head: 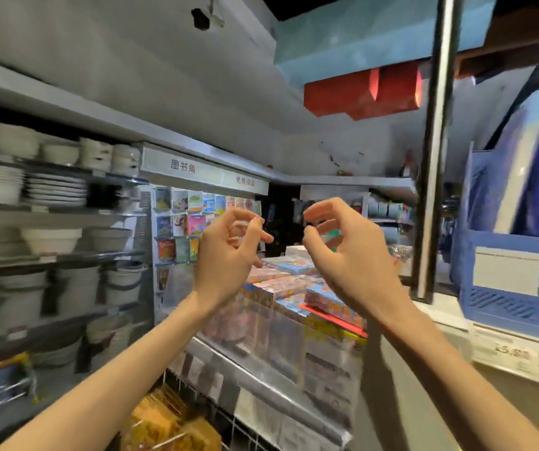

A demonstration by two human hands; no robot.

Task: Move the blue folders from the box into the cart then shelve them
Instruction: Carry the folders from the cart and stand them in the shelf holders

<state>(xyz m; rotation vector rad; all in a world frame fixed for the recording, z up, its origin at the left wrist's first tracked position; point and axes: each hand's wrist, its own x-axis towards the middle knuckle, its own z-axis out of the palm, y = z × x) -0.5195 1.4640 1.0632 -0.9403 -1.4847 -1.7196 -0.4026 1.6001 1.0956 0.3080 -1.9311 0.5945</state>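
Both arms are raised in front of the body, bare to the lower frame edge. The left forearm point(115, 369) runs up and to the right from the bottom left corner; the right forearm point(450, 369) runs up and to the left from the bottom right corner. The wrists are roughly level and well apart.

The left hand point(226, 255) is in the air, thumb side up, fingers point(255, 219) loosely curled above the extended thumb, tips apart.

The right hand point(353, 255) shows its back to the camera, fingers point(320, 206) hooked forward and down in a loose curl over the thumb. The two hands face each other, near but not touching.
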